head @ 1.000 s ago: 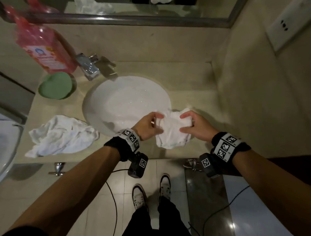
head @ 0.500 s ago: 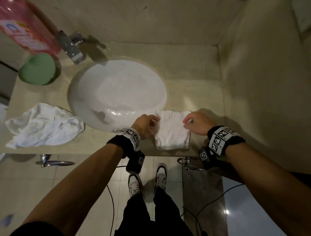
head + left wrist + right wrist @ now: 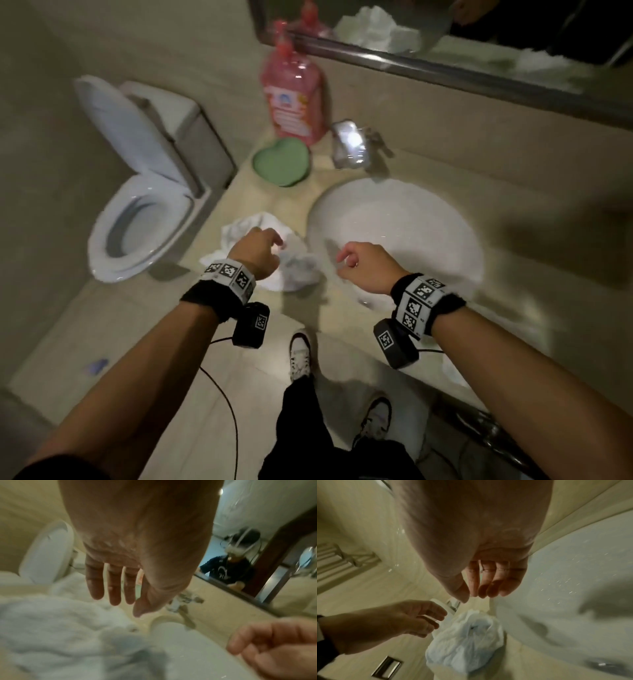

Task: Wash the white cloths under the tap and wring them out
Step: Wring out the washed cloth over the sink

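Note:
A crumpled white cloth (image 3: pixel 294 270) lies on the beige counter left of the sink (image 3: pixel 394 233). My left hand (image 3: pixel 274 246) hovers just over it with straight, spread fingers (image 3: pixel 113 588) and holds nothing; the cloth (image 3: pixel 51 635) fills the lower left of the left wrist view. My right hand (image 3: pixel 342 263) hangs over the sink's front left rim, fingers loosely curled (image 3: pixel 488 586) and empty, just right of the cloth (image 3: pixel 465 642). A patch of a second white cloth (image 3: pixel 452 373) shows on the counter by my right forearm. The chrome tap (image 3: pixel 349 144) stands behind the basin; no water is seen running.
A pink soap bottle (image 3: pixel 294 99) and a green dish (image 3: pixel 281 162) stand at the counter's back left. A toilet (image 3: pixel 137 205) with its lid up is left of the counter. A mirror (image 3: pixel 445 41) runs along the wall above.
Both hands let go of the folded cloth right of the sink and moved left to the crumpled cloth. The head view swung left and brought the toilet into sight.

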`<act>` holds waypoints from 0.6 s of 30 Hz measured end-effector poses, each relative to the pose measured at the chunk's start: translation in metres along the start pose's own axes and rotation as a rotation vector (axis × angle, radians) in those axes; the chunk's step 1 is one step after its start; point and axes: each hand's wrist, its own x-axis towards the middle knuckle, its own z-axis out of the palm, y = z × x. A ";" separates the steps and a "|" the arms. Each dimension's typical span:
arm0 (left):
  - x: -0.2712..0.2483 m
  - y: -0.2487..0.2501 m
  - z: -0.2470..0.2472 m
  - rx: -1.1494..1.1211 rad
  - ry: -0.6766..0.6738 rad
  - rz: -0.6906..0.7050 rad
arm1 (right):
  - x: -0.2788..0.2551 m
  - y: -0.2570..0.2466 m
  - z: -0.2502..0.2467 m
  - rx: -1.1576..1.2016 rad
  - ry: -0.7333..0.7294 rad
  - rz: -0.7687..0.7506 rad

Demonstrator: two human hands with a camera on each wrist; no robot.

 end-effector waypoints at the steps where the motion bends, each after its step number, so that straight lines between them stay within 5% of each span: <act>1: 0.003 -0.023 -0.002 0.087 -0.029 -0.045 | 0.018 -0.013 0.015 -0.020 -0.019 -0.002; 6: 0.031 -0.078 0.011 0.302 -0.058 0.106 | 0.089 -0.048 0.073 -0.175 -0.111 0.015; 11: 0.054 -0.082 0.006 0.421 -0.027 0.325 | 0.118 -0.053 0.090 -0.446 -0.071 0.034; 15: 0.076 -0.086 -0.010 0.173 -0.051 0.294 | 0.129 -0.059 0.072 -0.605 -0.148 0.054; 18: 0.089 -0.086 -0.018 0.011 -0.171 0.298 | 0.142 -0.076 0.049 -0.399 -0.179 0.076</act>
